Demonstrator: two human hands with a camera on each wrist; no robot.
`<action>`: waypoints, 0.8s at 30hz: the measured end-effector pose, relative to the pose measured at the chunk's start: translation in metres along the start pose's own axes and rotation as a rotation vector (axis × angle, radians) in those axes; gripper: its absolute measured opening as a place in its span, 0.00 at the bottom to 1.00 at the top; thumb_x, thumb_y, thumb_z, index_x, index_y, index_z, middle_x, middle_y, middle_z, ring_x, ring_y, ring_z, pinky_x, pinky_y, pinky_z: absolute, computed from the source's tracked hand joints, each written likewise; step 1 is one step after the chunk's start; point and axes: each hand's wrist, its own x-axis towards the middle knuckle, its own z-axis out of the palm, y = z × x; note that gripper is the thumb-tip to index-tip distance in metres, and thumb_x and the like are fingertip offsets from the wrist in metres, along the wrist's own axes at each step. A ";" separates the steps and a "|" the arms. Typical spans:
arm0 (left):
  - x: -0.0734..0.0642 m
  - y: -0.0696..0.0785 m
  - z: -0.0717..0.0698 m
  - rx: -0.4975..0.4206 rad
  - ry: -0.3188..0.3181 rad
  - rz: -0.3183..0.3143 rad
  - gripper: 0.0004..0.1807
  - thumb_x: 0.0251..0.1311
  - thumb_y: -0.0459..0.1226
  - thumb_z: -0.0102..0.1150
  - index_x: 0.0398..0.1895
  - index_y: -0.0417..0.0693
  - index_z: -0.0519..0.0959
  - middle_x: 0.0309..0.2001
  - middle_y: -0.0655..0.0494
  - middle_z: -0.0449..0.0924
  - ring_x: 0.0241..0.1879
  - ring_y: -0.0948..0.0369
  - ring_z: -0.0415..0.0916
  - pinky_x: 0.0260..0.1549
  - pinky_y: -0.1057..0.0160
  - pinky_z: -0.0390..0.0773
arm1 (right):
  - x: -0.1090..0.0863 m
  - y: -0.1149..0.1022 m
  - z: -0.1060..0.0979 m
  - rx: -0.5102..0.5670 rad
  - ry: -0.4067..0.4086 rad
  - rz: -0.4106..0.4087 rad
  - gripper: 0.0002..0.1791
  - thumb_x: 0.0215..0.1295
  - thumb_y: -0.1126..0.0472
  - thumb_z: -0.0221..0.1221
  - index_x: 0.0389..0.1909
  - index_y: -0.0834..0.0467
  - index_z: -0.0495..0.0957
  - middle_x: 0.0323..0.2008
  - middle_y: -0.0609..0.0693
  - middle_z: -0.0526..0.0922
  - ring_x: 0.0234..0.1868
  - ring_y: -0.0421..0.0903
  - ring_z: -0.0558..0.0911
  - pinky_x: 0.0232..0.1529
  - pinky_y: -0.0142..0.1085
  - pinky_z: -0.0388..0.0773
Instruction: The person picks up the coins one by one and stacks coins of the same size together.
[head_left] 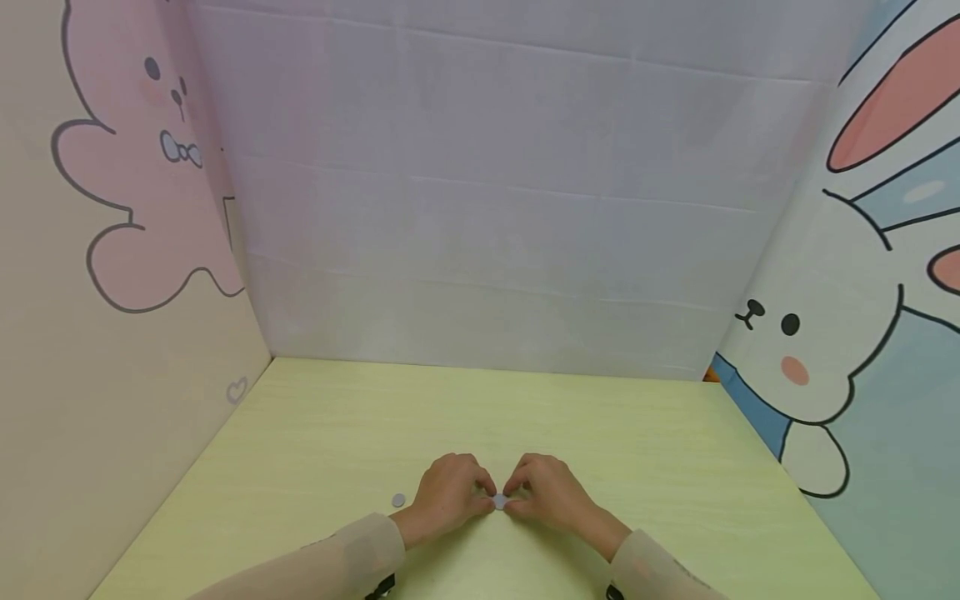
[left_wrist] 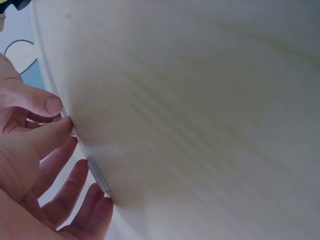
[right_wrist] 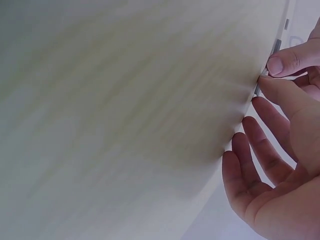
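A small flat grey disc (head_left: 499, 502) lies on the table between my two hands. Thumb and index finger of my left hand (head_left: 452, 493) pinch its left edge. From the other side my right hand (head_left: 553, 497) pinches it the same way; in the right wrist view the disc (right_wrist: 258, 89) shows edge-on at the fingertips. Under the left hand's other fingers, the left wrist view shows a grey piece (left_wrist: 98, 176) edge-on, looking like thin stacked layers; the hand hides it in the head view. Another grey disc (head_left: 398, 500) lies left of the left wrist.
The pale yellow-green table (head_left: 480, 417) runs back to a creased white backdrop (head_left: 510, 208). A side wall with a pink bear (head_left: 150, 167) stands at left, and one with a white rabbit (head_left: 817, 333) at right.
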 end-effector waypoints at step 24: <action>0.001 0.001 -0.001 0.020 -0.008 0.001 0.06 0.52 0.42 0.84 0.31 0.59 0.93 0.33 0.65 0.85 0.33 0.67 0.74 0.33 0.66 0.74 | 0.002 0.003 0.004 0.012 0.005 0.020 0.04 0.58 0.58 0.78 0.32 0.51 0.93 0.35 0.40 0.86 0.36 0.37 0.80 0.37 0.31 0.76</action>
